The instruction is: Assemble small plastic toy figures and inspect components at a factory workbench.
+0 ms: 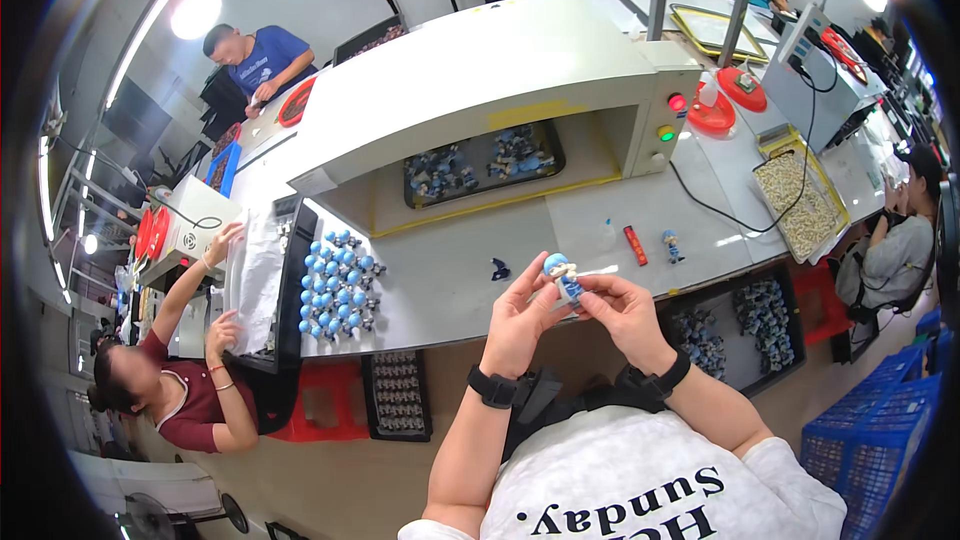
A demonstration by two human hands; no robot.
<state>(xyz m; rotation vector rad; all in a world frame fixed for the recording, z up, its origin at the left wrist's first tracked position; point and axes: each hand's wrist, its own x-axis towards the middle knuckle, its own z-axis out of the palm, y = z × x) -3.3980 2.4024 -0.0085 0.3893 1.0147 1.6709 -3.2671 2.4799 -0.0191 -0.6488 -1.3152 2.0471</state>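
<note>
Both of my hands are raised over the near edge of the white worktable, holding a small toy figurine with a light-blue top and a blue body. My left hand grips it from the left, fingers closed around its side. From the other side, my right hand pinches its lower part. A similar figurine is on the table to the right, beside a red tube-shaped object. Left of my hands lies a small dark-blue piece. Farther left, several blue-topped figurines stand in a cluster.
Ahead is a white tunnel-shaped machine with a black tray of blue parts inside. Another parts tray sits low at right, near blue crates. A co-worker in dark red reaches in at left, by a red stool.
</note>
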